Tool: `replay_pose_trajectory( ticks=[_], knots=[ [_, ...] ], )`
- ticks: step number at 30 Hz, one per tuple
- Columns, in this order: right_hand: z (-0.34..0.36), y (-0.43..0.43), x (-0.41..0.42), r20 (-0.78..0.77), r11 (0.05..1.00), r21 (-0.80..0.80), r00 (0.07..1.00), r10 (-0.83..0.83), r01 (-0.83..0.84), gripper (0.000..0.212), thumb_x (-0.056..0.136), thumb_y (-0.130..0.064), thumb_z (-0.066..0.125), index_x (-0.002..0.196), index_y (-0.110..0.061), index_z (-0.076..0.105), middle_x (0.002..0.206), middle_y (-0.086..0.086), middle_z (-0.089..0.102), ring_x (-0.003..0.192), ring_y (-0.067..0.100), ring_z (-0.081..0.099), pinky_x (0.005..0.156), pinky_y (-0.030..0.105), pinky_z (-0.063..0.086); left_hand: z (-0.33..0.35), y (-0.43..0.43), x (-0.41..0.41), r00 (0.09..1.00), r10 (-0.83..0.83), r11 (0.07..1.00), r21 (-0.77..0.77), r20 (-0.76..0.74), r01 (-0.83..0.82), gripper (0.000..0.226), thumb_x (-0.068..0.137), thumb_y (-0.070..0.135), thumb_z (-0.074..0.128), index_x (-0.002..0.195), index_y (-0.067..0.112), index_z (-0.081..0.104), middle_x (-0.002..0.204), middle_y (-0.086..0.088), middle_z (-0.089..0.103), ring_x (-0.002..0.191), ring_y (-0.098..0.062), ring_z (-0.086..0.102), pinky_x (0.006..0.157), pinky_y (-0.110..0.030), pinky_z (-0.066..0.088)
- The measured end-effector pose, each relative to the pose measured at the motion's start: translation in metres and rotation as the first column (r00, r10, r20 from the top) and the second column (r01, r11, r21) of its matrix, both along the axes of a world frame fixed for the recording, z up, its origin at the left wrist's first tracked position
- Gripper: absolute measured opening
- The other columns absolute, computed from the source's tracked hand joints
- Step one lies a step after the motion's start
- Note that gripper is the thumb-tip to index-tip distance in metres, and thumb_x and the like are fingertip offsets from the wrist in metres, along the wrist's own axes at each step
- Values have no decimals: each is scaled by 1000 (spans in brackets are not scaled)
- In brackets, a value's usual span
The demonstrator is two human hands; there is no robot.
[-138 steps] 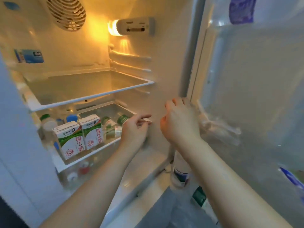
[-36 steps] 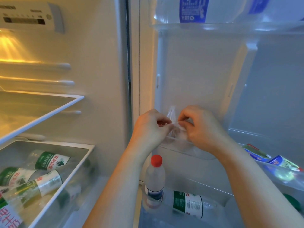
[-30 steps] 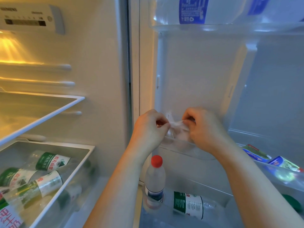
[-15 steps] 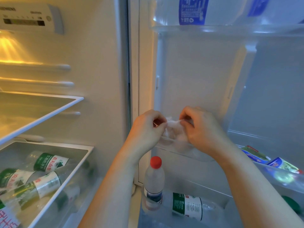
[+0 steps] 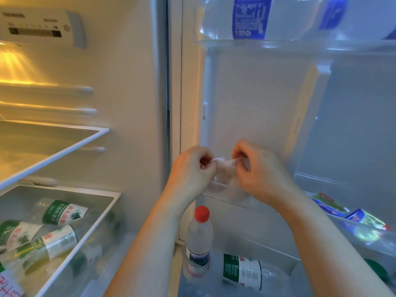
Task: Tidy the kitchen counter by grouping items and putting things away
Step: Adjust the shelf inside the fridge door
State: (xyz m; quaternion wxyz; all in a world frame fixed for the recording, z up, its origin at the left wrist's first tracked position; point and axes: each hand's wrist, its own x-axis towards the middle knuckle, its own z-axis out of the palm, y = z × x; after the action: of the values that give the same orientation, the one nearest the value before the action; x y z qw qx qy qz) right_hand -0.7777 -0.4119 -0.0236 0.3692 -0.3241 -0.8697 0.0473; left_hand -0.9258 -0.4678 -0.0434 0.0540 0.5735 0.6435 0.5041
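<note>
An open fridge (image 5: pixel 128 93) is filling the view, its cream inside glowing under warm yellow light (image 5: pixel 12 61) from the upper left. A glass shelf (image 5: pixel 42 142) is jutting out at left; the door's clear racks (image 5: pixel 300 45) are sitting in bluish shade.

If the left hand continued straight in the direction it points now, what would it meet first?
Most likely the crumpled clear bag that the left hand itself pinches, and just past it the right hand. Depth is hard to judge here.
</note>
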Motion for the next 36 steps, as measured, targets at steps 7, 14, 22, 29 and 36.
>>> replay_pose_trajectory(
  ticks=[7,14,22,29,36],
  knots=[
    [0,2,-1,18,1000,6,1000,-3,3,5,84,-12,62,83,-17,63,79,3,58,77,20,53,67,28,38,0,1,1,999,10,1000,29,33,-11,17,86,23,63,71,18,59,71,5,59,66,-5,51,62,-14,39],
    [2,-3,0,-79,1000,-2,996,-29,29,13,87,-12,53,80,-21,46,74,3,56,70,24,50,62,38,42,3,5,8,991,126,992,8,55,-126,15,83,19,59,69,16,56,67,3,56,65,-12,49,56,-19,37],
    [-3,3,0,-57,997,22,996,-68,70,23,84,-23,63,72,-24,43,73,1,56,69,20,49,59,32,37,5,7,9,984,117,991,47,136,-125,21,88,27,61,73,11,61,64,5,56,62,-8,49,57,-16,38],
    [-4,2,0,-80,994,66,993,-82,87,27,77,-13,64,67,-22,41,67,5,52,65,24,45,56,36,37,9,6,10,964,140,985,66,227,-158,18,82,17,58,64,12,57,58,6,51,59,-9,46,55,-21,37],
    [0,-1,1,-101,989,132,994,-47,61,43,67,-9,76,62,-24,36,62,-6,39,63,20,40,56,31,23,12,10,1,895,98,983,100,436,-156,22,84,17,57,62,11,59,69,-7,65,67,-20,57,67,-31,47]
  ],
)
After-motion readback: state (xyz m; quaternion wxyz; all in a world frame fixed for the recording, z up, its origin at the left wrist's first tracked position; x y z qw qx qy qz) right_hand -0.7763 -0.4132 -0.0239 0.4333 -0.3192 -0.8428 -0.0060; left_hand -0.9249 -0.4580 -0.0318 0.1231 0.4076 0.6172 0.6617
